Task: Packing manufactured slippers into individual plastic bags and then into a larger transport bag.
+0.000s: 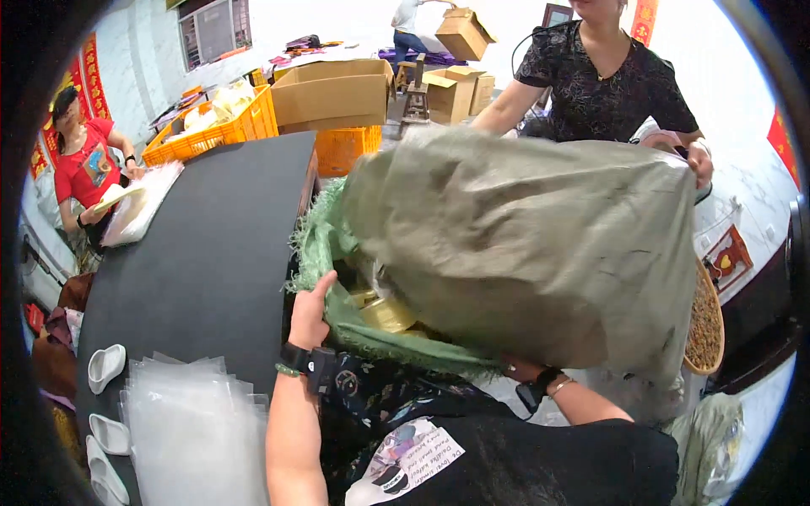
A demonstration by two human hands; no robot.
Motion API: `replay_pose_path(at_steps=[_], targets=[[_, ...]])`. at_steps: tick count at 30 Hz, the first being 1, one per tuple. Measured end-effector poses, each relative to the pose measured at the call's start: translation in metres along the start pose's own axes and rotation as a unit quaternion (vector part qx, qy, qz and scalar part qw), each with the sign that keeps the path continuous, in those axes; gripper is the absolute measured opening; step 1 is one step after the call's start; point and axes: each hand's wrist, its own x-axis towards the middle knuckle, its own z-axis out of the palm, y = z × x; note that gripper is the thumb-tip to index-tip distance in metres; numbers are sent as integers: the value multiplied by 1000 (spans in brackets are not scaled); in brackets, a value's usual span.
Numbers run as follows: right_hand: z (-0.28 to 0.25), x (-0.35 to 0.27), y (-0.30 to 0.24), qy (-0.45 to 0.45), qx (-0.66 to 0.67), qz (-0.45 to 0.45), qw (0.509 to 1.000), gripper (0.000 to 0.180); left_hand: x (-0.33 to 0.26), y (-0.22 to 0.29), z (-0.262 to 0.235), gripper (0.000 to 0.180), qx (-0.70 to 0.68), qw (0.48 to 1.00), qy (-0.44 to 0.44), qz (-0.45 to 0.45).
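Note:
My left hand is closed on the frayed rim of a green woven sack, thumb upward. My right hand grips the near right part of that rim, its fingers partly hidden under a large olive woven sack. Inside the green sack's mouth, shiny yellowish items show; their kind I cannot make out. The olive sack lies tilted over the green one and covers much of its opening. Across from me, a person in a black patterned top has a hand at its far right corner.
At left stands a dark table with clear plastic bags and several white shoe-shaped pieces. Behind it are a yellow crate and a cardboard box. A person in red handles bags. A round basket is at right.

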Motion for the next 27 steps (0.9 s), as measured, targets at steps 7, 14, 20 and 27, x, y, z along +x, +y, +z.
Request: replay_pose_path(at_steps=[7,14,20,27], targets=[[2,13,-17,86,-30,-56,994,55,9,9,21,41,-326,936,120,-63],[24,26,-10,248,-49,-38,967,55,-34,14,17,41,-339,932,131,-2],[21,22,8,266,-6,-67,962,56,-37,17,20,42,-286,948,134,33],[27,34,17,221,77,-99,967,54,-43,15,4,59,-87,983,145,70]])
